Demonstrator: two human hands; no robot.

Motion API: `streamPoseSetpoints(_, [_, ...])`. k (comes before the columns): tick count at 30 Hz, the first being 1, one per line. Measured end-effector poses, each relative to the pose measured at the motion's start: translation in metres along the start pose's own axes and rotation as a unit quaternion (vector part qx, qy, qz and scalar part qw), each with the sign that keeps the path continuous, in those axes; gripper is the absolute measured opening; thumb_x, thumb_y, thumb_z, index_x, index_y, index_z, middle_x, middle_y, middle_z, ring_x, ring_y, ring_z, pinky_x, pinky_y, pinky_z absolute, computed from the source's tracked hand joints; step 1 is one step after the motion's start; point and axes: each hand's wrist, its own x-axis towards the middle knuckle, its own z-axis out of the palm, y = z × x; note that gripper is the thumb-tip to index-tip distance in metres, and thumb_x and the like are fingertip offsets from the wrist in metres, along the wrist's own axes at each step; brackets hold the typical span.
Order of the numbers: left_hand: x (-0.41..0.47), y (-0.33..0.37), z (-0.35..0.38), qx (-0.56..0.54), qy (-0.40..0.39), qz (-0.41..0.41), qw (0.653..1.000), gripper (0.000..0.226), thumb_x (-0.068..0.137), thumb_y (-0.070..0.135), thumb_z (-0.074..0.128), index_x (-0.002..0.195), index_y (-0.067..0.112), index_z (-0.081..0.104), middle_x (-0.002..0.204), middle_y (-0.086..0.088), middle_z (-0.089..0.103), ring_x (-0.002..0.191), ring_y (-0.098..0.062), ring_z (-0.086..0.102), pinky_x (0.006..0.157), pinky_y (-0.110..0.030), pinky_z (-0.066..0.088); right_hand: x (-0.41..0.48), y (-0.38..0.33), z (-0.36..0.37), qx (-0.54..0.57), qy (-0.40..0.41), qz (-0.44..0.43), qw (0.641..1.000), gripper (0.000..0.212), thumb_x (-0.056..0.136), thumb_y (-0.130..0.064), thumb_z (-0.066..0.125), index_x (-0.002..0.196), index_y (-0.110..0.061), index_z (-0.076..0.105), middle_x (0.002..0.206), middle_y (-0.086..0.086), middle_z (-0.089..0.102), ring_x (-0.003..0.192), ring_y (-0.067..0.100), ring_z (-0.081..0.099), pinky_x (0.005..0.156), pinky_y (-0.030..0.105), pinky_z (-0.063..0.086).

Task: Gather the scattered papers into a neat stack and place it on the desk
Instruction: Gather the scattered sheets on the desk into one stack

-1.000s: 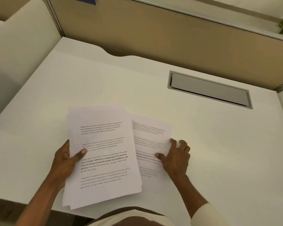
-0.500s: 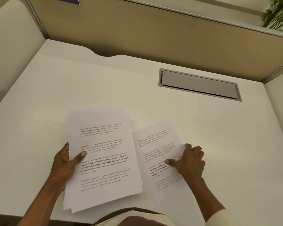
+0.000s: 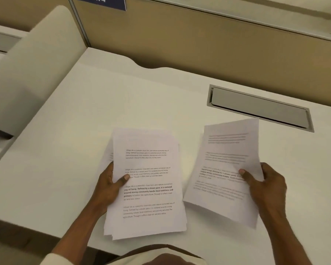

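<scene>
My left hand (image 3: 111, 186) grips a loose stack of printed white papers (image 3: 151, 190) by its left edge, thumb on top, above the near part of the white desk (image 3: 84, 131). The sheets in the stack are slightly offset from each other. My right hand (image 3: 264, 184) holds a separate printed sheet (image 3: 224, 169) by its right edge, thumb on top. That sheet is lifted off the desk and tilted, to the right of the stack. A narrow gap separates the sheet from the stack.
A grey cable hatch (image 3: 260, 107) is set into the desk at the back right. A tan partition wall (image 3: 199, 41) with a blue sign (image 3: 101, 1) borders the back. A cream side panel (image 3: 33, 73) stands at the left.
My right hand slid the single sheet out to the right, then picked it up off the desk. The left hand kept its hold on the stack.
</scene>
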Motion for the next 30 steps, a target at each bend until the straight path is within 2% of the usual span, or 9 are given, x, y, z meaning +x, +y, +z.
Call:
streamPoseSetpoints(3, [-0.001,0.002,0.01,0.005,0.01,-0.006,1.0,0.049,0.102,0.011,0.074,0.146,0.03,0.062,0.131,0.015,0.08,0.118,-0.013,0.078,0.101,-0.045,0.065,-0.002,-0.029,-0.019,0.127,-0.03,-0.028,0.991,0.025,0.085,-0.017,0.092,0.095,-0.037,0.082,0.094,-0.022,0.084,0.078,0.004,0.082,0.065,0.02,0.063])
streamPoseSetpoints(6, [-0.002,0.004,0.021,0.0,0.007,-0.001,1.0,0.051,0.103,0.01,0.073,0.149,0.028,0.061,0.136,0.011,0.078,0.124,-0.015,0.076,0.106,-0.046,0.062,-0.005,-0.038,-0.003,0.133,-0.112,-0.029,0.984,0.03,0.082,-0.018,0.094,0.103,-0.036,0.083,0.099,-0.017,0.086,0.081,0.006,0.083,0.073,0.028,0.062])
streamPoseSetpoints(9, [-0.005,0.01,0.028,-0.03,-0.007,0.007,1.0,0.047,0.105,0.011,0.071,0.145,0.034,0.063,0.134,0.016,0.078,0.123,-0.012,0.076,0.1,-0.04,0.065,-0.014,-0.034,0.036,0.114,-0.193,-0.017,0.974,0.03,0.08,-0.014,0.095,0.104,-0.026,0.081,0.098,-0.011,0.087,0.083,0.013,0.085,0.067,0.026,0.066])
streamPoseSetpoints(14, [-0.002,0.016,0.016,-0.065,0.004,0.013,0.998,0.044,0.107,0.012,0.067,0.146,0.032,0.063,0.137,0.008,0.078,0.124,-0.02,0.077,0.101,-0.047,0.064,-0.035,-0.03,0.099,0.111,-0.241,0.029,0.964,0.043,0.073,-0.018,0.101,0.108,-0.02,0.077,0.101,-0.009,0.087,0.086,0.015,0.085,0.079,0.041,0.068])
streamPoseSetpoints(17, [0.0,0.022,0.0,-0.072,-0.01,0.026,0.997,0.042,0.108,0.017,0.066,0.142,0.041,0.066,0.14,0.005,0.076,0.125,-0.022,0.076,0.1,-0.044,0.064,-0.047,-0.04,0.129,0.148,-0.303,0.064,0.939,0.059,0.069,-0.022,0.104,0.119,-0.02,0.073,0.112,-0.007,0.086,0.097,0.018,0.085,0.08,0.037,0.069])
streamPoseSetpoints(20, [0.007,0.027,-0.016,-0.073,0.0,0.022,0.997,0.038,0.111,0.026,0.061,0.146,0.041,0.064,0.141,0.008,0.076,0.125,-0.018,0.076,0.099,-0.037,0.064,-0.058,-0.053,0.159,0.149,-0.318,0.074,0.933,0.066,0.071,-0.012,0.102,0.127,-0.017,0.069,0.12,0.0,0.084,0.106,0.023,0.082,0.093,0.045,0.067])
streamPoseSetpoints(24, [0.022,0.038,-0.034,0.036,0.014,0.005,0.999,0.038,0.103,0.051,0.067,0.139,0.037,0.064,0.129,0.016,0.079,0.117,-0.013,0.078,0.095,-0.033,0.065,-0.073,-0.071,0.196,0.1,-0.289,0.073,0.949,0.066,0.072,-0.001,0.097,0.123,-0.019,0.059,0.123,0.006,0.077,0.106,0.026,0.077,0.1,0.049,0.064])
streamPoseSetpoints(27, [0.032,0.039,-0.037,0.188,0.053,0.028,0.98,0.042,0.099,0.039,0.078,0.135,0.025,0.062,0.126,0.011,0.077,0.109,-0.012,0.075,0.096,-0.033,0.062,-0.086,-0.078,0.214,0.045,-0.267,0.063,0.961,0.061,0.076,-0.004,0.094,0.119,-0.022,0.054,0.123,0.004,0.075,0.11,0.028,0.074,0.099,0.048,0.063])
streamPoseSetpoints(30, [0.04,0.037,-0.032,0.317,0.101,0.039,0.942,0.037,0.103,0.034,0.073,0.129,0.01,0.063,0.129,-0.006,0.075,0.112,-0.028,0.073,0.098,-0.047,0.062,-0.099,-0.08,0.227,-0.037,-0.257,0.037,0.965,0.063,0.084,-0.017,0.09,0.134,-0.017,0.052,0.135,0.006,0.07,0.125,0.032,0.068,0.106,0.052,0.058])
